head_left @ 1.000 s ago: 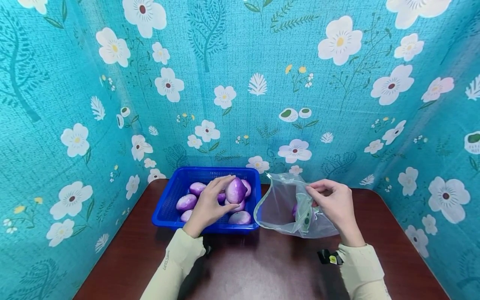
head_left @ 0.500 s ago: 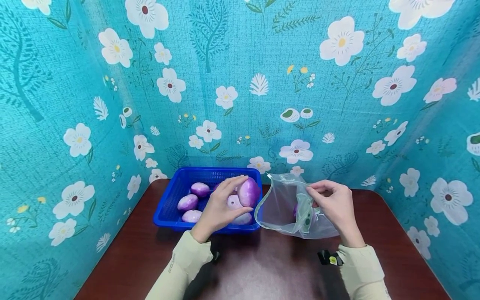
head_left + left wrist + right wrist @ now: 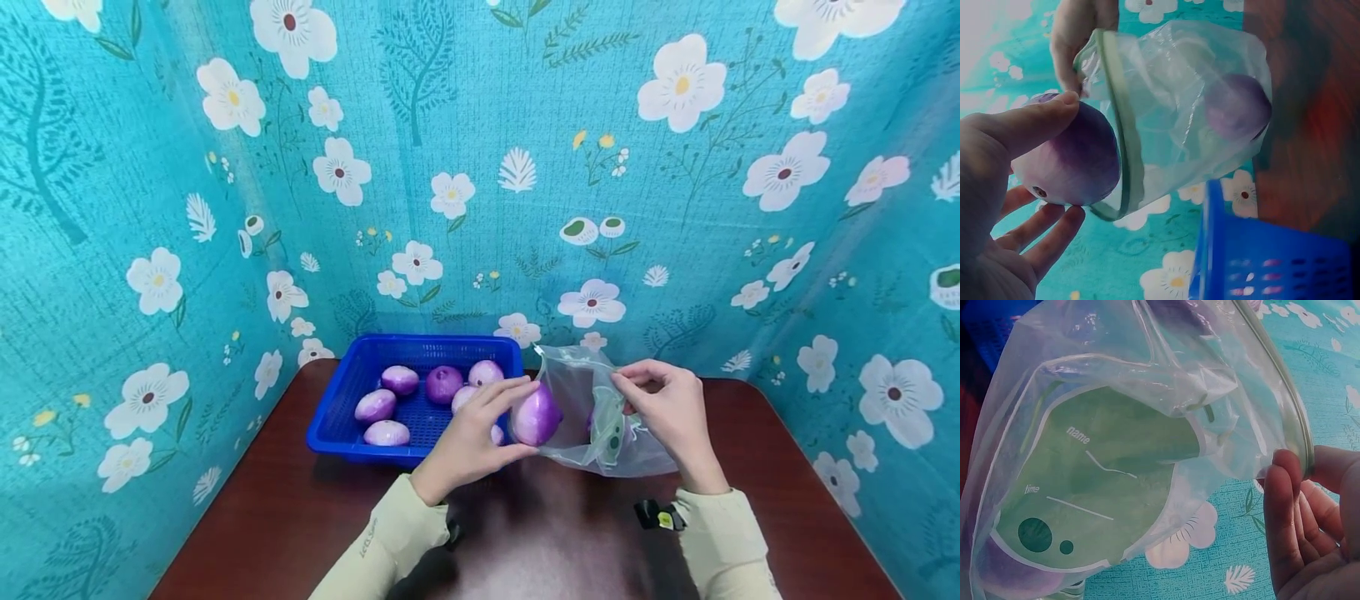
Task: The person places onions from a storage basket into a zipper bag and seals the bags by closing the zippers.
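My left hand (image 3: 472,437) grips a purple onion (image 3: 536,415) between thumb and fingers, right at the mouth of a clear zip bag (image 3: 570,383). In the left wrist view the held onion (image 3: 1079,156) meets the bag's green-edged opening. Another onion (image 3: 1238,106) lies inside the bag. With thumb and fingertips my right hand (image 3: 671,408) pinches the bag's rim and keeps the mouth spread. The right wrist view shows that pinch on the zip edge (image 3: 1300,425) and the green label (image 3: 1104,475) reading "name" and "time".
A blue plastic basket (image 3: 318,421) with several purple onions (image 3: 444,385) stands to the left of the bag on the dark red-brown table (image 3: 247,500). A teal flowered cloth (image 3: 480,250) hangs behind and on both sides.
My left hand has carried the onion rightward from above the basket to the bag's opening. My right hand has stayed in place, holding the bag's edge.
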Tool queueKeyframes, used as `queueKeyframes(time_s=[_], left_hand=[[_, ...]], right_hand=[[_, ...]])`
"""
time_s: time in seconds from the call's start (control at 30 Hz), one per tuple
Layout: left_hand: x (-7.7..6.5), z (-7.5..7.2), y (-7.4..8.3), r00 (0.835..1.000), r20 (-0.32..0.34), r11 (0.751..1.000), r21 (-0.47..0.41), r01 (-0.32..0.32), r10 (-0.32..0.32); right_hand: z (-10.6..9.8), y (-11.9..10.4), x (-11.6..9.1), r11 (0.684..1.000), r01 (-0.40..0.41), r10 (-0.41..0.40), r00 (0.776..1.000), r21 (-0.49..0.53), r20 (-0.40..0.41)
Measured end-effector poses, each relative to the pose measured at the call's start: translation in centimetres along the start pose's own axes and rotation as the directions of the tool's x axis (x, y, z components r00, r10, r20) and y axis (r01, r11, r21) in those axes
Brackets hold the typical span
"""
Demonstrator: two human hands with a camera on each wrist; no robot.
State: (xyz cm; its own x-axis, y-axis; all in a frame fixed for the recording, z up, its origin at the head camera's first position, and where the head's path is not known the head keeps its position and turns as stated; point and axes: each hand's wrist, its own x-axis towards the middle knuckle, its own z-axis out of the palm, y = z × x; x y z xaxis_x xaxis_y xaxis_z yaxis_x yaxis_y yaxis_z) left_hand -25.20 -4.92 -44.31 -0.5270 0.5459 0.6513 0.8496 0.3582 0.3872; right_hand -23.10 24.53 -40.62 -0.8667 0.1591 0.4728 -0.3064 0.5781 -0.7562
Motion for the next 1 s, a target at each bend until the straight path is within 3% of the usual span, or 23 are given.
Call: queueKeyframes(time_s=[0.2,0.53,0.8,1.0], left_hand=[[-0.2,0.9,0.3,0.999,0.041,1.0,0.016,0.012,-0.012],[-0.3,1.1,0.3,0.998,0.059,0.992,0.125,-0.011,0.004],[-0.9,0.8,-0.2,0.998,0.035,0.99,0.133,0.04,-0.045],[-1.7,0.2,-1.6,0.995,0.02,0.985,0.143,0.095,-0.099]], right_hand=[[0.0,0.0,0.0,1.0,-0.001,0.001,1.0,-0.004,0.001],[-0.1,0.1,-0.1,1.0,-0.005,0.006,1.0,0.003,-0.006],[-0.2,-0.1,0.1,1.0,0.001,-0.001,1.0,0.015,-0.008],[-0.3,-0.2,0.1,1.0,0.001,-0.001,1.0,0.01,-0.016]])
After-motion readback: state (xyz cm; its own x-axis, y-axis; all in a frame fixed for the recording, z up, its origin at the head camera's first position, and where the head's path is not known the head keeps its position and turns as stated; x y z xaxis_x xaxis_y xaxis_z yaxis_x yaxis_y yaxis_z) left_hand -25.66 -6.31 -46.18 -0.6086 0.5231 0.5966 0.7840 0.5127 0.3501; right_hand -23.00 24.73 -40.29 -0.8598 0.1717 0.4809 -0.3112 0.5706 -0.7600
